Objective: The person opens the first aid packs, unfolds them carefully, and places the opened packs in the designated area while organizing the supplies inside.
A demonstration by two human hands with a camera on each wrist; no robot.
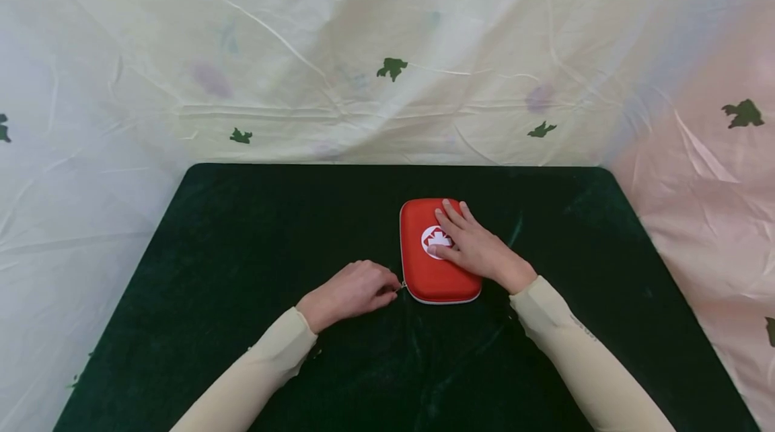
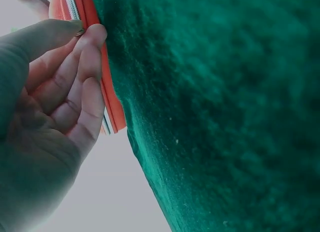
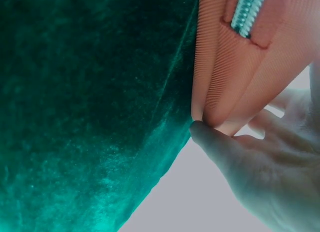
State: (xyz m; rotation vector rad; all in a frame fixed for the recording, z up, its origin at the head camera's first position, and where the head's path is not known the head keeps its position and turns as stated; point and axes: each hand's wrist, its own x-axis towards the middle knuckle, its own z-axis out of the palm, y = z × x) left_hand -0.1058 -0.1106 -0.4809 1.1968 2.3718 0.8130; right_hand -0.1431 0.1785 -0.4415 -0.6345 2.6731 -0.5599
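1. The red case [image 1: 424, 277] lay flat on the counter [image 1: 272, 217], right of centre, with its lid down and its round emblem [image 1: 432, 238] uppermost.
2. Its long axis ran away from the person; the short near edge faced the body.
3. The zipper pull [image 1: 403, 285] sat at the near left corner, where the left long side met the near edge. This corner was the governing reference: the zipper [image 2: 73, 6] ran from it along the left side, parallel to the long axis.
4. The left hand [image 1: 357, 289] was left of the case, nearer the pull than the other, and grasped it between thumb and fingertip.
5. The right hand [image 1: 478, 247] reached in from the right and rested across the right part of the lid, fingers extended and spread, clasping nothing. The pull was therefore across the case from its wrist.
6. Pressing force could not be determined.
7. Pale sleeves [image 1: 260, 365] covered both forearms. A patterned cloth [image 1: 387, 21] hung beyond the counter's far edge.
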